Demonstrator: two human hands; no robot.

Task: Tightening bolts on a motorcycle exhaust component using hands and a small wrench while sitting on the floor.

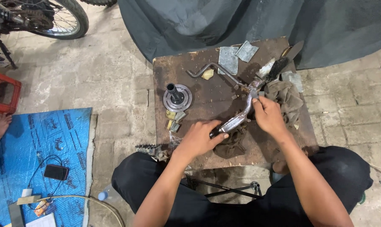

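A curved, shiny metal lever point(240, 117) lies across a low, rusty brown work table point(199, 69). My left hand point(201, 136) grips the lever's dark lower end. My right hand point(268, 114) presses a small piece of grey abrasive sheet against the lever's upper part. Under the lever lies a dark rag point(230, 145). A brownish rag point(288, 97) is bunched beside my right hand.
On the table: a round metal hub with a black shaft point(177, 97), a bent steel rod point(213, 69), grey sandpaper sheets point(229, 59), a brush point(276, 67). A blue mat point(35, 159) with a phone point(56, 172) lies left. A red crate point(3, 91), a motorcycle wheel point(60, 19), a dark cover point(257, 21).
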